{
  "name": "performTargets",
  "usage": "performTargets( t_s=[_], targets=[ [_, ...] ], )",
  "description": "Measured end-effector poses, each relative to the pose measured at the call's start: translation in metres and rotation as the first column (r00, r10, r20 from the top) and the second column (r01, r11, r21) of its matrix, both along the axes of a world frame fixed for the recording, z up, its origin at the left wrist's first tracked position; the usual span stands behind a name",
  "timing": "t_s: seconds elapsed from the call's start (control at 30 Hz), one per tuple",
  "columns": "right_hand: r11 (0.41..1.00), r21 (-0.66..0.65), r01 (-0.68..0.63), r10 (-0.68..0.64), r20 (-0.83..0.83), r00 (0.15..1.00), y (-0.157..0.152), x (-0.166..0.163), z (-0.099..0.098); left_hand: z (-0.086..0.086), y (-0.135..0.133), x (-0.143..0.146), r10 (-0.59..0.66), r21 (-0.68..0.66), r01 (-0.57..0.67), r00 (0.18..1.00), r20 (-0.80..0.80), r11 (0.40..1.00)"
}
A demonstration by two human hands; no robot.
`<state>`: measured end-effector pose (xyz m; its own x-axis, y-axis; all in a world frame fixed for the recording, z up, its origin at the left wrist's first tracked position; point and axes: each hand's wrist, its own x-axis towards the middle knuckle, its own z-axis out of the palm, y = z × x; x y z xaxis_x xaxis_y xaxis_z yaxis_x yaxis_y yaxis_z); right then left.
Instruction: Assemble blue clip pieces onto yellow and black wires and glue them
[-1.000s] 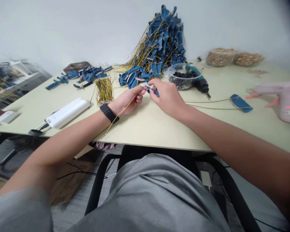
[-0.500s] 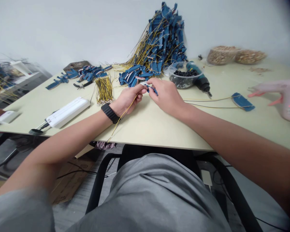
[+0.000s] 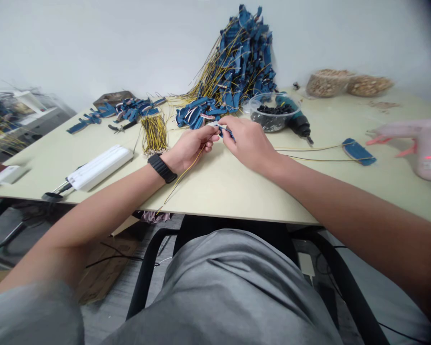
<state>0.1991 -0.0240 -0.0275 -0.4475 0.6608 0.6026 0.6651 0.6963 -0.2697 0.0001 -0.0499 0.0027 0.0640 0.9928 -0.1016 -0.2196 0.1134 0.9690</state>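
Right hand has edged in a touch since the last look, and the blue strip now sits mostly hidden in its pinched fingers, just above the table; left hand pinches the strip's pale end, right up against the other hand; a yellow wire trails from that grip toward the table edge; just beyond, a tub of black bits sits beside a cordless drill; behind them towers a heap of blue strips!
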Motion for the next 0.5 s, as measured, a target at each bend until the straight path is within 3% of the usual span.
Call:
performTargets(
  t_s=[0.2, 0.4, 0.5],
  targets=[
    [1.0, -0.017, 0.009, -0.009, -0.007, 1.0, 0.0, 0.005, 0.003, -0.002, 0.003, -0.011, -0.042, 0.063, 0.05, 0.993, -0.109, 0.997],
    [0.999, -0.029, 0.015, -0.015, -0.026, 1.0, 0.001, 0.007, 0.003, -0.006, 0.016, -0.026, 0.118, 0.198, -0.074, 0.969, -0.219, 0.977],
    [1.0, -0.023, 0.012, -0.013, -0.019, 1.0, 0.001, 0.006, 0.003, -0.002, 0.014, -0.026, 0.066, 0.233, -0.014, 0.974, -0.216, 0.972]
  ],
)
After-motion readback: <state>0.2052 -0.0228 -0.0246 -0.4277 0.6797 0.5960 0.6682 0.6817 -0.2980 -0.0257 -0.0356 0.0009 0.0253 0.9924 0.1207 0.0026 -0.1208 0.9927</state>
